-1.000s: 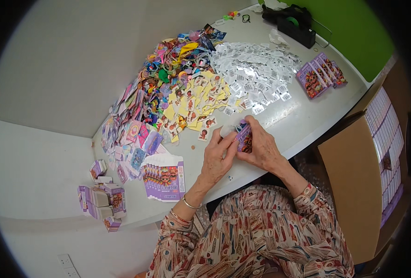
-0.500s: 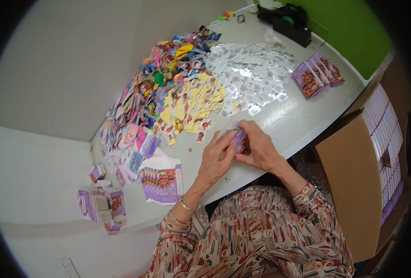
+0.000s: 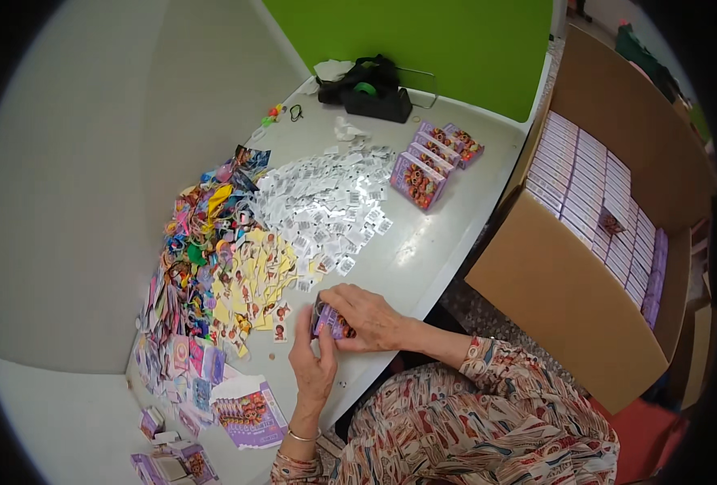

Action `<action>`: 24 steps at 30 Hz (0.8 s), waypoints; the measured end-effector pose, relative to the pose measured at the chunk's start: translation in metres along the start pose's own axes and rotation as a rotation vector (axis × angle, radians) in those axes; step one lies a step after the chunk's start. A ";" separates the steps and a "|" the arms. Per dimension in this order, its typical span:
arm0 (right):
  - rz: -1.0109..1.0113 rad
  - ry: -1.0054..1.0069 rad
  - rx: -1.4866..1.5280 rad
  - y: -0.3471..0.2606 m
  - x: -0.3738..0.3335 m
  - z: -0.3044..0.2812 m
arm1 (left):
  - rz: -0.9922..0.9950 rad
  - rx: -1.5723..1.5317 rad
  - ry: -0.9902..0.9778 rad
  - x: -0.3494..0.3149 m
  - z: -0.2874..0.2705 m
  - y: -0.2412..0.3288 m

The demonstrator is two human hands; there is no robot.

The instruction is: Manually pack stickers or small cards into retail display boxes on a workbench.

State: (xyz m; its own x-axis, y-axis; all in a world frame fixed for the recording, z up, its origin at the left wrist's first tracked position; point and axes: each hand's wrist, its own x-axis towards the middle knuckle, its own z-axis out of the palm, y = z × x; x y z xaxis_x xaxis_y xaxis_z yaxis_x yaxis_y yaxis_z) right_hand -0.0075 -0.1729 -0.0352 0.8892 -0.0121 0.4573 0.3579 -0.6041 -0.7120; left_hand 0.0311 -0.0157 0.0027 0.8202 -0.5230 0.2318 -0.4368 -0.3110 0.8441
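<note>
Over the near edge of the table (image 3: 435,259), a small purple box (image 3: 332,321) with a coloured picture on it is held between both my hands. My left hand (image 3: 314,368) grips its left and near side with thumb and fingers. From the right, my right hand (image 3: 372,318) closes round the far and right side, so part of the box is hidden. Just beyond the hands lie a heap of small white printed labels (image 3: 318,202) and a pile of yellow-backed picture stickers (image 3: 253,283).
Mixed colourful trinkets (image 3: 200,234) are heaped along the left wall. Purple boxes (image 3: 419,179) stand in a row at the far right, near a black tape dispenser (image 3: 378,105). An open carton (image 3: 568,283) packed with boxes stands at right. Purple cardboard (image 3: 269,412) lies near left.
The view has swung right, bringing more of the carton into sight and shifting the table leftward. Both hands still hold the small purple box, with the fingers placed a little differently.
</note>
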 end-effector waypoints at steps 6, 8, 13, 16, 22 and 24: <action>-0.048 0.059 0.046 0.007 -0.003 0.002 | 0.158 0.275 0.023 -0.003 0.000 -0.008; 0.086 0.047 -0.017 0.008 -0.004 0.002 | 0.017 -0.003 -0.036 0.003 -0.006 -0.010; 0.046 -0.032 -0.096 0.000 0.000 -0.004 | -0.451 -0.472 -0.042 0.017 -0.020 -0.007; 0.007 -0.038 -0.116 -0.004 0.003 -0.003 | -0.470 -0.582 0.014 0.013 -0.012 -0.004; 0.020 -0.049 -0.111 -0.007 0.003 -0.003 | -0.278 -0.213 0.113 0.008 -0.006 -0.010; 0.067 -0.104 -0.098 -0.009 0.003 -0.006 | -0.227 -0.126 0.145 0.009 -0.006 -0.008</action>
State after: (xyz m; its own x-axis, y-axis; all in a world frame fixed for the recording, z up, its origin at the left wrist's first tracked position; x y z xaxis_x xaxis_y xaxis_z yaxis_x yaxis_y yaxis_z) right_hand -0.0099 -0.1723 -0.0243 0.9367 0.0251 0.3493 0.2721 -0.6800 -0.6808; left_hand 0.0440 -0.0128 0.0007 0.9399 -0.3296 0.0891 -0.1941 -0.3011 0.9336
